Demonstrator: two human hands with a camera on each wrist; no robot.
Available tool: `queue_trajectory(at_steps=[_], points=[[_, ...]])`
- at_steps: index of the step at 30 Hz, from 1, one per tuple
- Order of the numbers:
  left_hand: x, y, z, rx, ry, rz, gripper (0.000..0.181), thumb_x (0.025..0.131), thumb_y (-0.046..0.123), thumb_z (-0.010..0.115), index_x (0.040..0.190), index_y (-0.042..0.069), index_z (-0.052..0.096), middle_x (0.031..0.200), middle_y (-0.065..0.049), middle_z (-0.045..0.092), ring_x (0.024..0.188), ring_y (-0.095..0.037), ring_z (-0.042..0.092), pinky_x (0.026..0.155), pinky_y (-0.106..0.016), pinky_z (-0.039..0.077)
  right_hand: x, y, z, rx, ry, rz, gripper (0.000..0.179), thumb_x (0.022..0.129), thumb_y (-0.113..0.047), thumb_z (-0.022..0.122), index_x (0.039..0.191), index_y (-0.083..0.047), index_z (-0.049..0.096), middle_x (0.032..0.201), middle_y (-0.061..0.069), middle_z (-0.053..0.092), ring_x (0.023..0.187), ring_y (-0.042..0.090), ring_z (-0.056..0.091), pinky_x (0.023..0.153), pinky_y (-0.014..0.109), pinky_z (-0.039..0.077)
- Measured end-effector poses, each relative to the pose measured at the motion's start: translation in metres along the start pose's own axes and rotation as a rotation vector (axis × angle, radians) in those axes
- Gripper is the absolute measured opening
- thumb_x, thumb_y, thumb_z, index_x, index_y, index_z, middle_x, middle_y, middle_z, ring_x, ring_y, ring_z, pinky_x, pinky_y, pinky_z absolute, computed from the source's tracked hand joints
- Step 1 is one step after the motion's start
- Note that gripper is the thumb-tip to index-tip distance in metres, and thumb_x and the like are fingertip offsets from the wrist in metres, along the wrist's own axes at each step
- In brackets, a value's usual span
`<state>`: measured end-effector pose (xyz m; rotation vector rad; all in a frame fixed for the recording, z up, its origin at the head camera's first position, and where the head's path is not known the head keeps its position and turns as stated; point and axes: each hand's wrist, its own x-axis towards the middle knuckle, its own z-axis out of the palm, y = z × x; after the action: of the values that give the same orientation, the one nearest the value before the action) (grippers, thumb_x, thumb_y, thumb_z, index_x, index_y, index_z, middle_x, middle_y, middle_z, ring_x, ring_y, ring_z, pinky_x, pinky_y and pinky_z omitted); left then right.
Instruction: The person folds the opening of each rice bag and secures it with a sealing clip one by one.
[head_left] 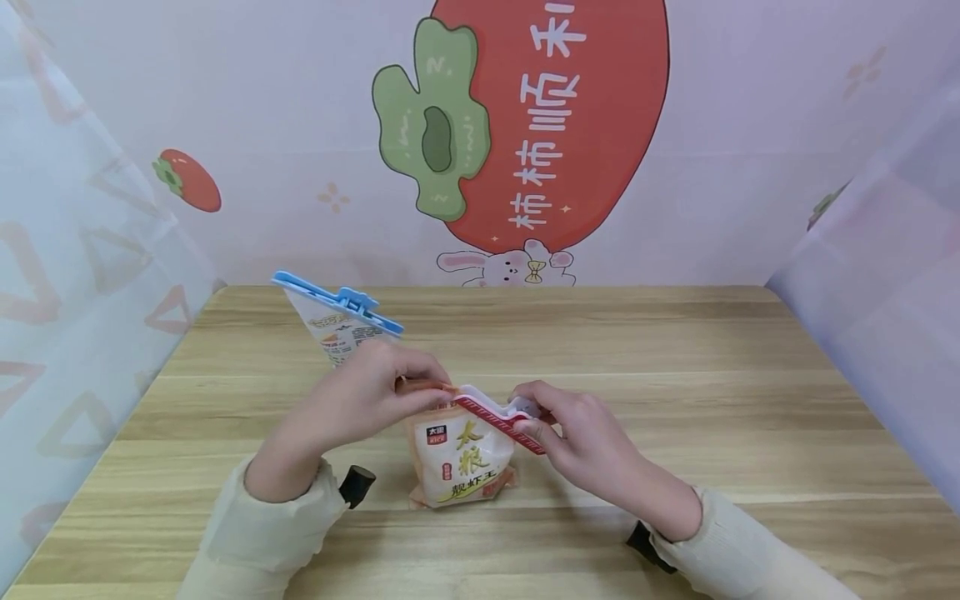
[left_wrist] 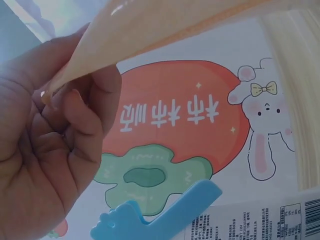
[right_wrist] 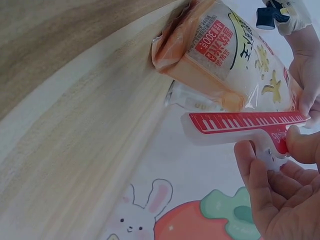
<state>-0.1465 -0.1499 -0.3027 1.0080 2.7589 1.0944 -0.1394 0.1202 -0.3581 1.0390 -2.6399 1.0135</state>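
Note:
A small orange-and-white plastic bag (head_left: 468, 468) with Chinese lettering stands upright on the table in the head view. My left hand (head_left: 352, 396) pinches its gathered top corner; the left wrist view shows the orange film (left_wrist: 130, 37) stretched out from between the fingers. A red-and-white bag sealing clip (head_left: 498, 414) slants along the bag's top edge. My right hand (head_left: 588, 429) grips the clip by its latch end, thumb on the red face in the right wrist view (right_wrist: 240, 121). Whether the film lies inside the clip cannot be told.
Behind my left hand stands a white printed bag (head_left: 330, 332) with a blue sealing clip (head_left: 337, 302) across its top. The wooden table (head_left: 712, 375) meets a patterned backdrop (head_left: 300, 108) at the back, with cloth at both sides.

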Motion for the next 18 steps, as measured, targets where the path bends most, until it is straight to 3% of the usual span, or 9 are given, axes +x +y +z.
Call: queue_trajectory(at_steps=[8,14,18], points=[[-0.0020,0.0002,-0.0047,-0.035,-0.016,0.000,0.004,0.090,0.017,0.075,0.087,0.014,0.076,0.078,0.009,0.070,0.058,-0.004,0.050,0.049,-0.020,0.042,0.0011,0.0001,0.0019,0.024,-0.008,0.012,0.027,0.088,-0.015,0.073,0.113,-0.006,0.065,0.097,0.002,0.073,0.078,0.009,0.067,0.064,0.019,0.053],[0.0004,0.0009,-0.0037,-0.042,-0.036,0.016,0.004,0.089,0.015,0.074,0.090,0.012,0.076,0.080,0.005,0.071,0.064,-0.004,0.055,0.055,-0.021,0.048,0.0016,0.0007,0.0040,0.028,0.022,-0.017,0.024,0.090,-0.013,0.071,0.112,-0.005,0.065,0.097,0.003,0.073,0.078,0.008,0.067,0.066,0.021,0.054],[0.0004,0.0001,-0.0037,-0.041,-0.032,-0.014,0.004,0.089,0.016,0.074,0.089,0.012,0.076,0.079,0.005,0.071,0.065,-0.006,0.055,0.055,-0.021,0.048,0.0031,-0.0007,0.0043,0.023,0.019,-0.006,0.025,0.090,-0.013,0.071,0.112,-0.006,0.065,0.096,0.002,0.073,0.078,0.007,0.066,0.066,0.020,0.054]])
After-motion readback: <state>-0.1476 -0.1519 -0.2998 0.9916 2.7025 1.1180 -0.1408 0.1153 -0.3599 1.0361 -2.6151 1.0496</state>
